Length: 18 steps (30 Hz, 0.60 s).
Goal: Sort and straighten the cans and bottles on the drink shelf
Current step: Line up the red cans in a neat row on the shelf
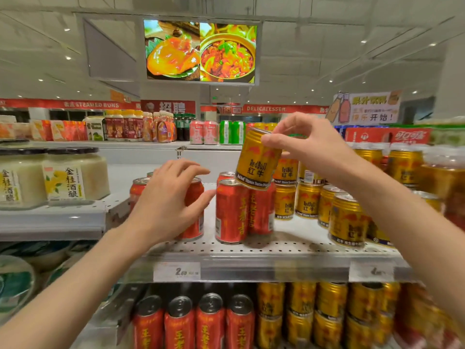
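Observation:
My right hand (305, 144) grips a gold Red Bull can (256, 159) by its top rim and holds it tilted, its base just above two red herbal tea cans (232, 210) on the white perforated shelf (251, 248). My left hand (167, 200) has its fingers spread in front of another red can (195, 210) at the left and does not clearly grip it. More red cans stand behind that hand. Gold Red Bull cans (347, 220) stand stacked on the right half of the shelf.
Jars of white rice wine (75, 172) sit on a separate shelf at the left. The shelf below holds red cans (193, 321) on the left and gold cans (317, 316) on the right. Price tags (177, 271) line the shelf edge. Far shelves hold bottles.

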Each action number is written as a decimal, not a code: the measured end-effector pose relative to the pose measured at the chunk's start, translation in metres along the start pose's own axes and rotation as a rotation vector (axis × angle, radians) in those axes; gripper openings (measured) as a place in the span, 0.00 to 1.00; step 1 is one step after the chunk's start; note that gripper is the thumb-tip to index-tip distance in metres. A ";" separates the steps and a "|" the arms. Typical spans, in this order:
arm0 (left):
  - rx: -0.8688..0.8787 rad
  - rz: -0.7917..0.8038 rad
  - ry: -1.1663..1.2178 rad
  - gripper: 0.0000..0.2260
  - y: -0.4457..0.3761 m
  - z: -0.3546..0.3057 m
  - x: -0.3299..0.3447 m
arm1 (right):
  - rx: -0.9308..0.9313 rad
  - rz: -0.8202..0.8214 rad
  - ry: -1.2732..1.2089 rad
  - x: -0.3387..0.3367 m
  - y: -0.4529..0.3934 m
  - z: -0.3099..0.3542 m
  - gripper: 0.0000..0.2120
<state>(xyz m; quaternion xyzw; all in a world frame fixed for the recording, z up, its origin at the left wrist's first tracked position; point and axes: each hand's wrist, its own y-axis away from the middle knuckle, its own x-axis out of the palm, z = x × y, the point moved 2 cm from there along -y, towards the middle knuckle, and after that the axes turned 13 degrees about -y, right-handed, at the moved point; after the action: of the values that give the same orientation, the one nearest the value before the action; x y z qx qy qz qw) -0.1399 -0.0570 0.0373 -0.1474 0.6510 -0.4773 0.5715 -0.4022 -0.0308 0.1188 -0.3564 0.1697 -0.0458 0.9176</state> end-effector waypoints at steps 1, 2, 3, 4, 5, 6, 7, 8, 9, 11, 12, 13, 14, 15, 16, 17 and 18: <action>0.025 -0.008 0.013 0.23 -0.002 -0.009 0.002 | 0.001 -0.004 0.043 -0.007 0.009 0.000 0.14; 0.051 -0.002 0.012 0.23 -0.004 -0.018 0.006 | 0.006 -0.007 0.083 -0.015 0.018 0.000 0.14; 0.073 0.013 0.008 0.23 -0.006 -0.026 0.011 | 0.015 -0.006 0.115 -0.022 0.025 -0.001 0.14; 0.087 0.029 0.011 0.24 -0.009 -0.034 0.016 | 0.024 -0.002 0.142 -0.029 0.032 -0.003 0.14; 0.094 0.042 0.019 0.24 -0.011 -0.041 0.021 | 0.033 0.004 0.174 -0.036 0.039 -0.005 0.13; 0.099 0.054 0.025 0.25 -0.013 -0.047 0.026 | 0.039 0.010 0.208 -0.041 0.046 -0.009 0.13; 0.102 0.067 0.027 0.26 -0.015 -0.052 0.031 | 0.044 0.016 0.240 -0.047 0.051 -0.014 0.13; 0.102 0.079 0.026 0.27 -0.016 -0.056 0.035 | 0.046 0.024 0.273 -0.051 0.056 -0.020 0.13; 0.100 0.087 0.026 0.27 -0.016 -0.059 0.040 | 0.047 0.035 0.314 -0.054 0.060 -0.027 0.13; 0.085 0.086 0.025 0.26 -0.017 -0.063 0.045 | 0.056 0.069 0.417 -0.056 0.066 -0.040 0.13; 0.074 0.080 0.025 0.25 -0.017 -0.064 0.047 | 0.053 0.094 0.473 -0.056 0.067 -0.047 0.13; 0.064 0.075 0.023 0.25 -0.016 -0.065 0.047 | 0.042 0.122 0.536 -0.055 0.068 -0.053 0.13; 0.061 0.073 0.017 0.25 -0.016 -0.066 0.047 | 0.023 0.151 0.602 -0.053 0.068 -0.059 0.13; 0.066 0.073 0.006 0.25 -0.015 -0.066 0.047 | 0.004 0.178 0.667 -0.052 0.068 -0.064 0.14; 0.075 0.073 -0.008 0.25 -0.014 -0.066 0.047 | -0.009 0.197 0.724 -0.051 0.068 -0.068 0.15; 0.086 0.072 -0.019 0.26 -0.013 -0.066 0.047 | -0.009 0.208 0.769 -0.052 0.067 -0.071 0.16; 0.096 0.067 -0.024 0.26 -0.012 -0.065 0.047 | 0.003 0.216 0.808 -0.053 0.068 -0.072 0.18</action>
<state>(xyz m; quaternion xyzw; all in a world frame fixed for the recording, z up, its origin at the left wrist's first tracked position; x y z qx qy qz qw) -0.2158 -0.0682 0.0109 -0.1037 0.6251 -0.4867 0.6013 -0.4797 -0.0159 0.0384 -0.2889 0.5522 -0.0858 0.7773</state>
